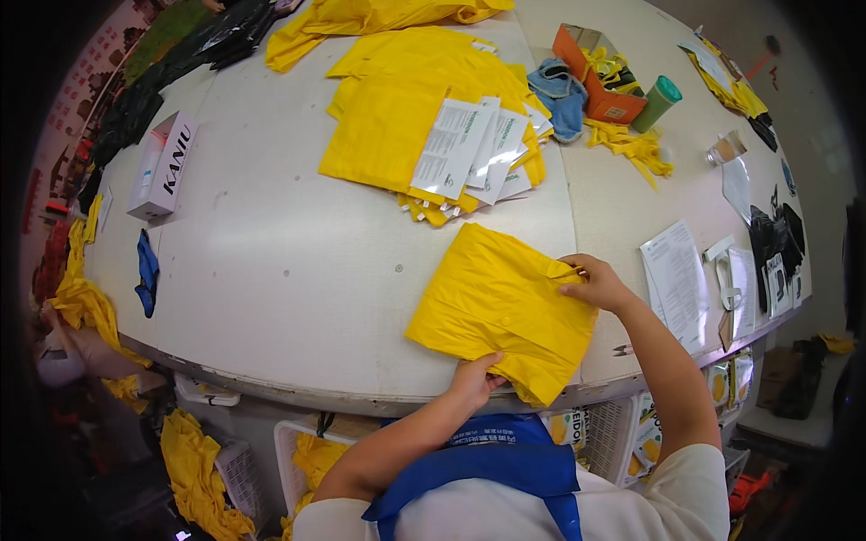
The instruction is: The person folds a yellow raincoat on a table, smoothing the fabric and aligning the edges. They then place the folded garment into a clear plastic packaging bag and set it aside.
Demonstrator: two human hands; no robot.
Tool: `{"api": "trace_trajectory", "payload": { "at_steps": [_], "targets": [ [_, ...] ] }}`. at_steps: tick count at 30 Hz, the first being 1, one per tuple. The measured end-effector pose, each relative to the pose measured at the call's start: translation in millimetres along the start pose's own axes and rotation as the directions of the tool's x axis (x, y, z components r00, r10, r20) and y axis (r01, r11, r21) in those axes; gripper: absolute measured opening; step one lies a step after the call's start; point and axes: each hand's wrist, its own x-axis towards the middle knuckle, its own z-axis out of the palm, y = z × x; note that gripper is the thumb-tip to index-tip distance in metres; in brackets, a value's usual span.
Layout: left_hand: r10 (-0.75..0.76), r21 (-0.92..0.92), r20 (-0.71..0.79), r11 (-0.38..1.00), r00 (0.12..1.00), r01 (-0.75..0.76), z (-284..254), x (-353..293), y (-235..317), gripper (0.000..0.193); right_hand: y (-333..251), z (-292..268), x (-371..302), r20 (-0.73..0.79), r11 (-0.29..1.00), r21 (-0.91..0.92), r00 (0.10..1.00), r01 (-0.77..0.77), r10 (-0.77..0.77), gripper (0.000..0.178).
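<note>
Yellow cloth (501, 307) folded into a rough square, both hands on it

In the head view, it lies at the near edge of the table (271, 316), right of middle. The left hand (471, 382) pinches its near side, thumb on top; the right hand (597, 283) grips the far right corner between thumb and fingers. I'd judge this piece largely folded, though its near side looks loose and creased. Farther off sits a pile of folded yellow pieces (374, 131), seemingly finished, with white printed sheets (446, 149) on it; I see no sheet on the piece in hand.

As for containers, an orange box (618, 110) at the far right holds yellow strips (613, 72); just beside it stands a green cup (658, 104), contents hidden from me. A pale box (170, 176) stands to the left, contents unclear. Below the near edge, a white basket (286, 455) holds other yellow fabric (316, 460)
</note>
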Motion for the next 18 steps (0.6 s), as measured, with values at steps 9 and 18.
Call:
{"api": "trace_trajectory", "payload": {
  "at_steps": [9,18],
  "targets": [
    [-0.020,0.023,-0.002,1.000,1.000,0.020,-3.9,0.9,3.0,0.036,-0.6,-17.5,-5.0,-0.015,0.912,-0.158,0.923,0.378,-0.385,0.012],
    [-0.006,0.065,-0.012,0.998,1.000,0.006,-0.4,-1.2,3.0,0.032,-11.6,1.0,34.5,0.106,0.984,-0.044,0.979,-0.173,0.177,0.065]
  ]
}}
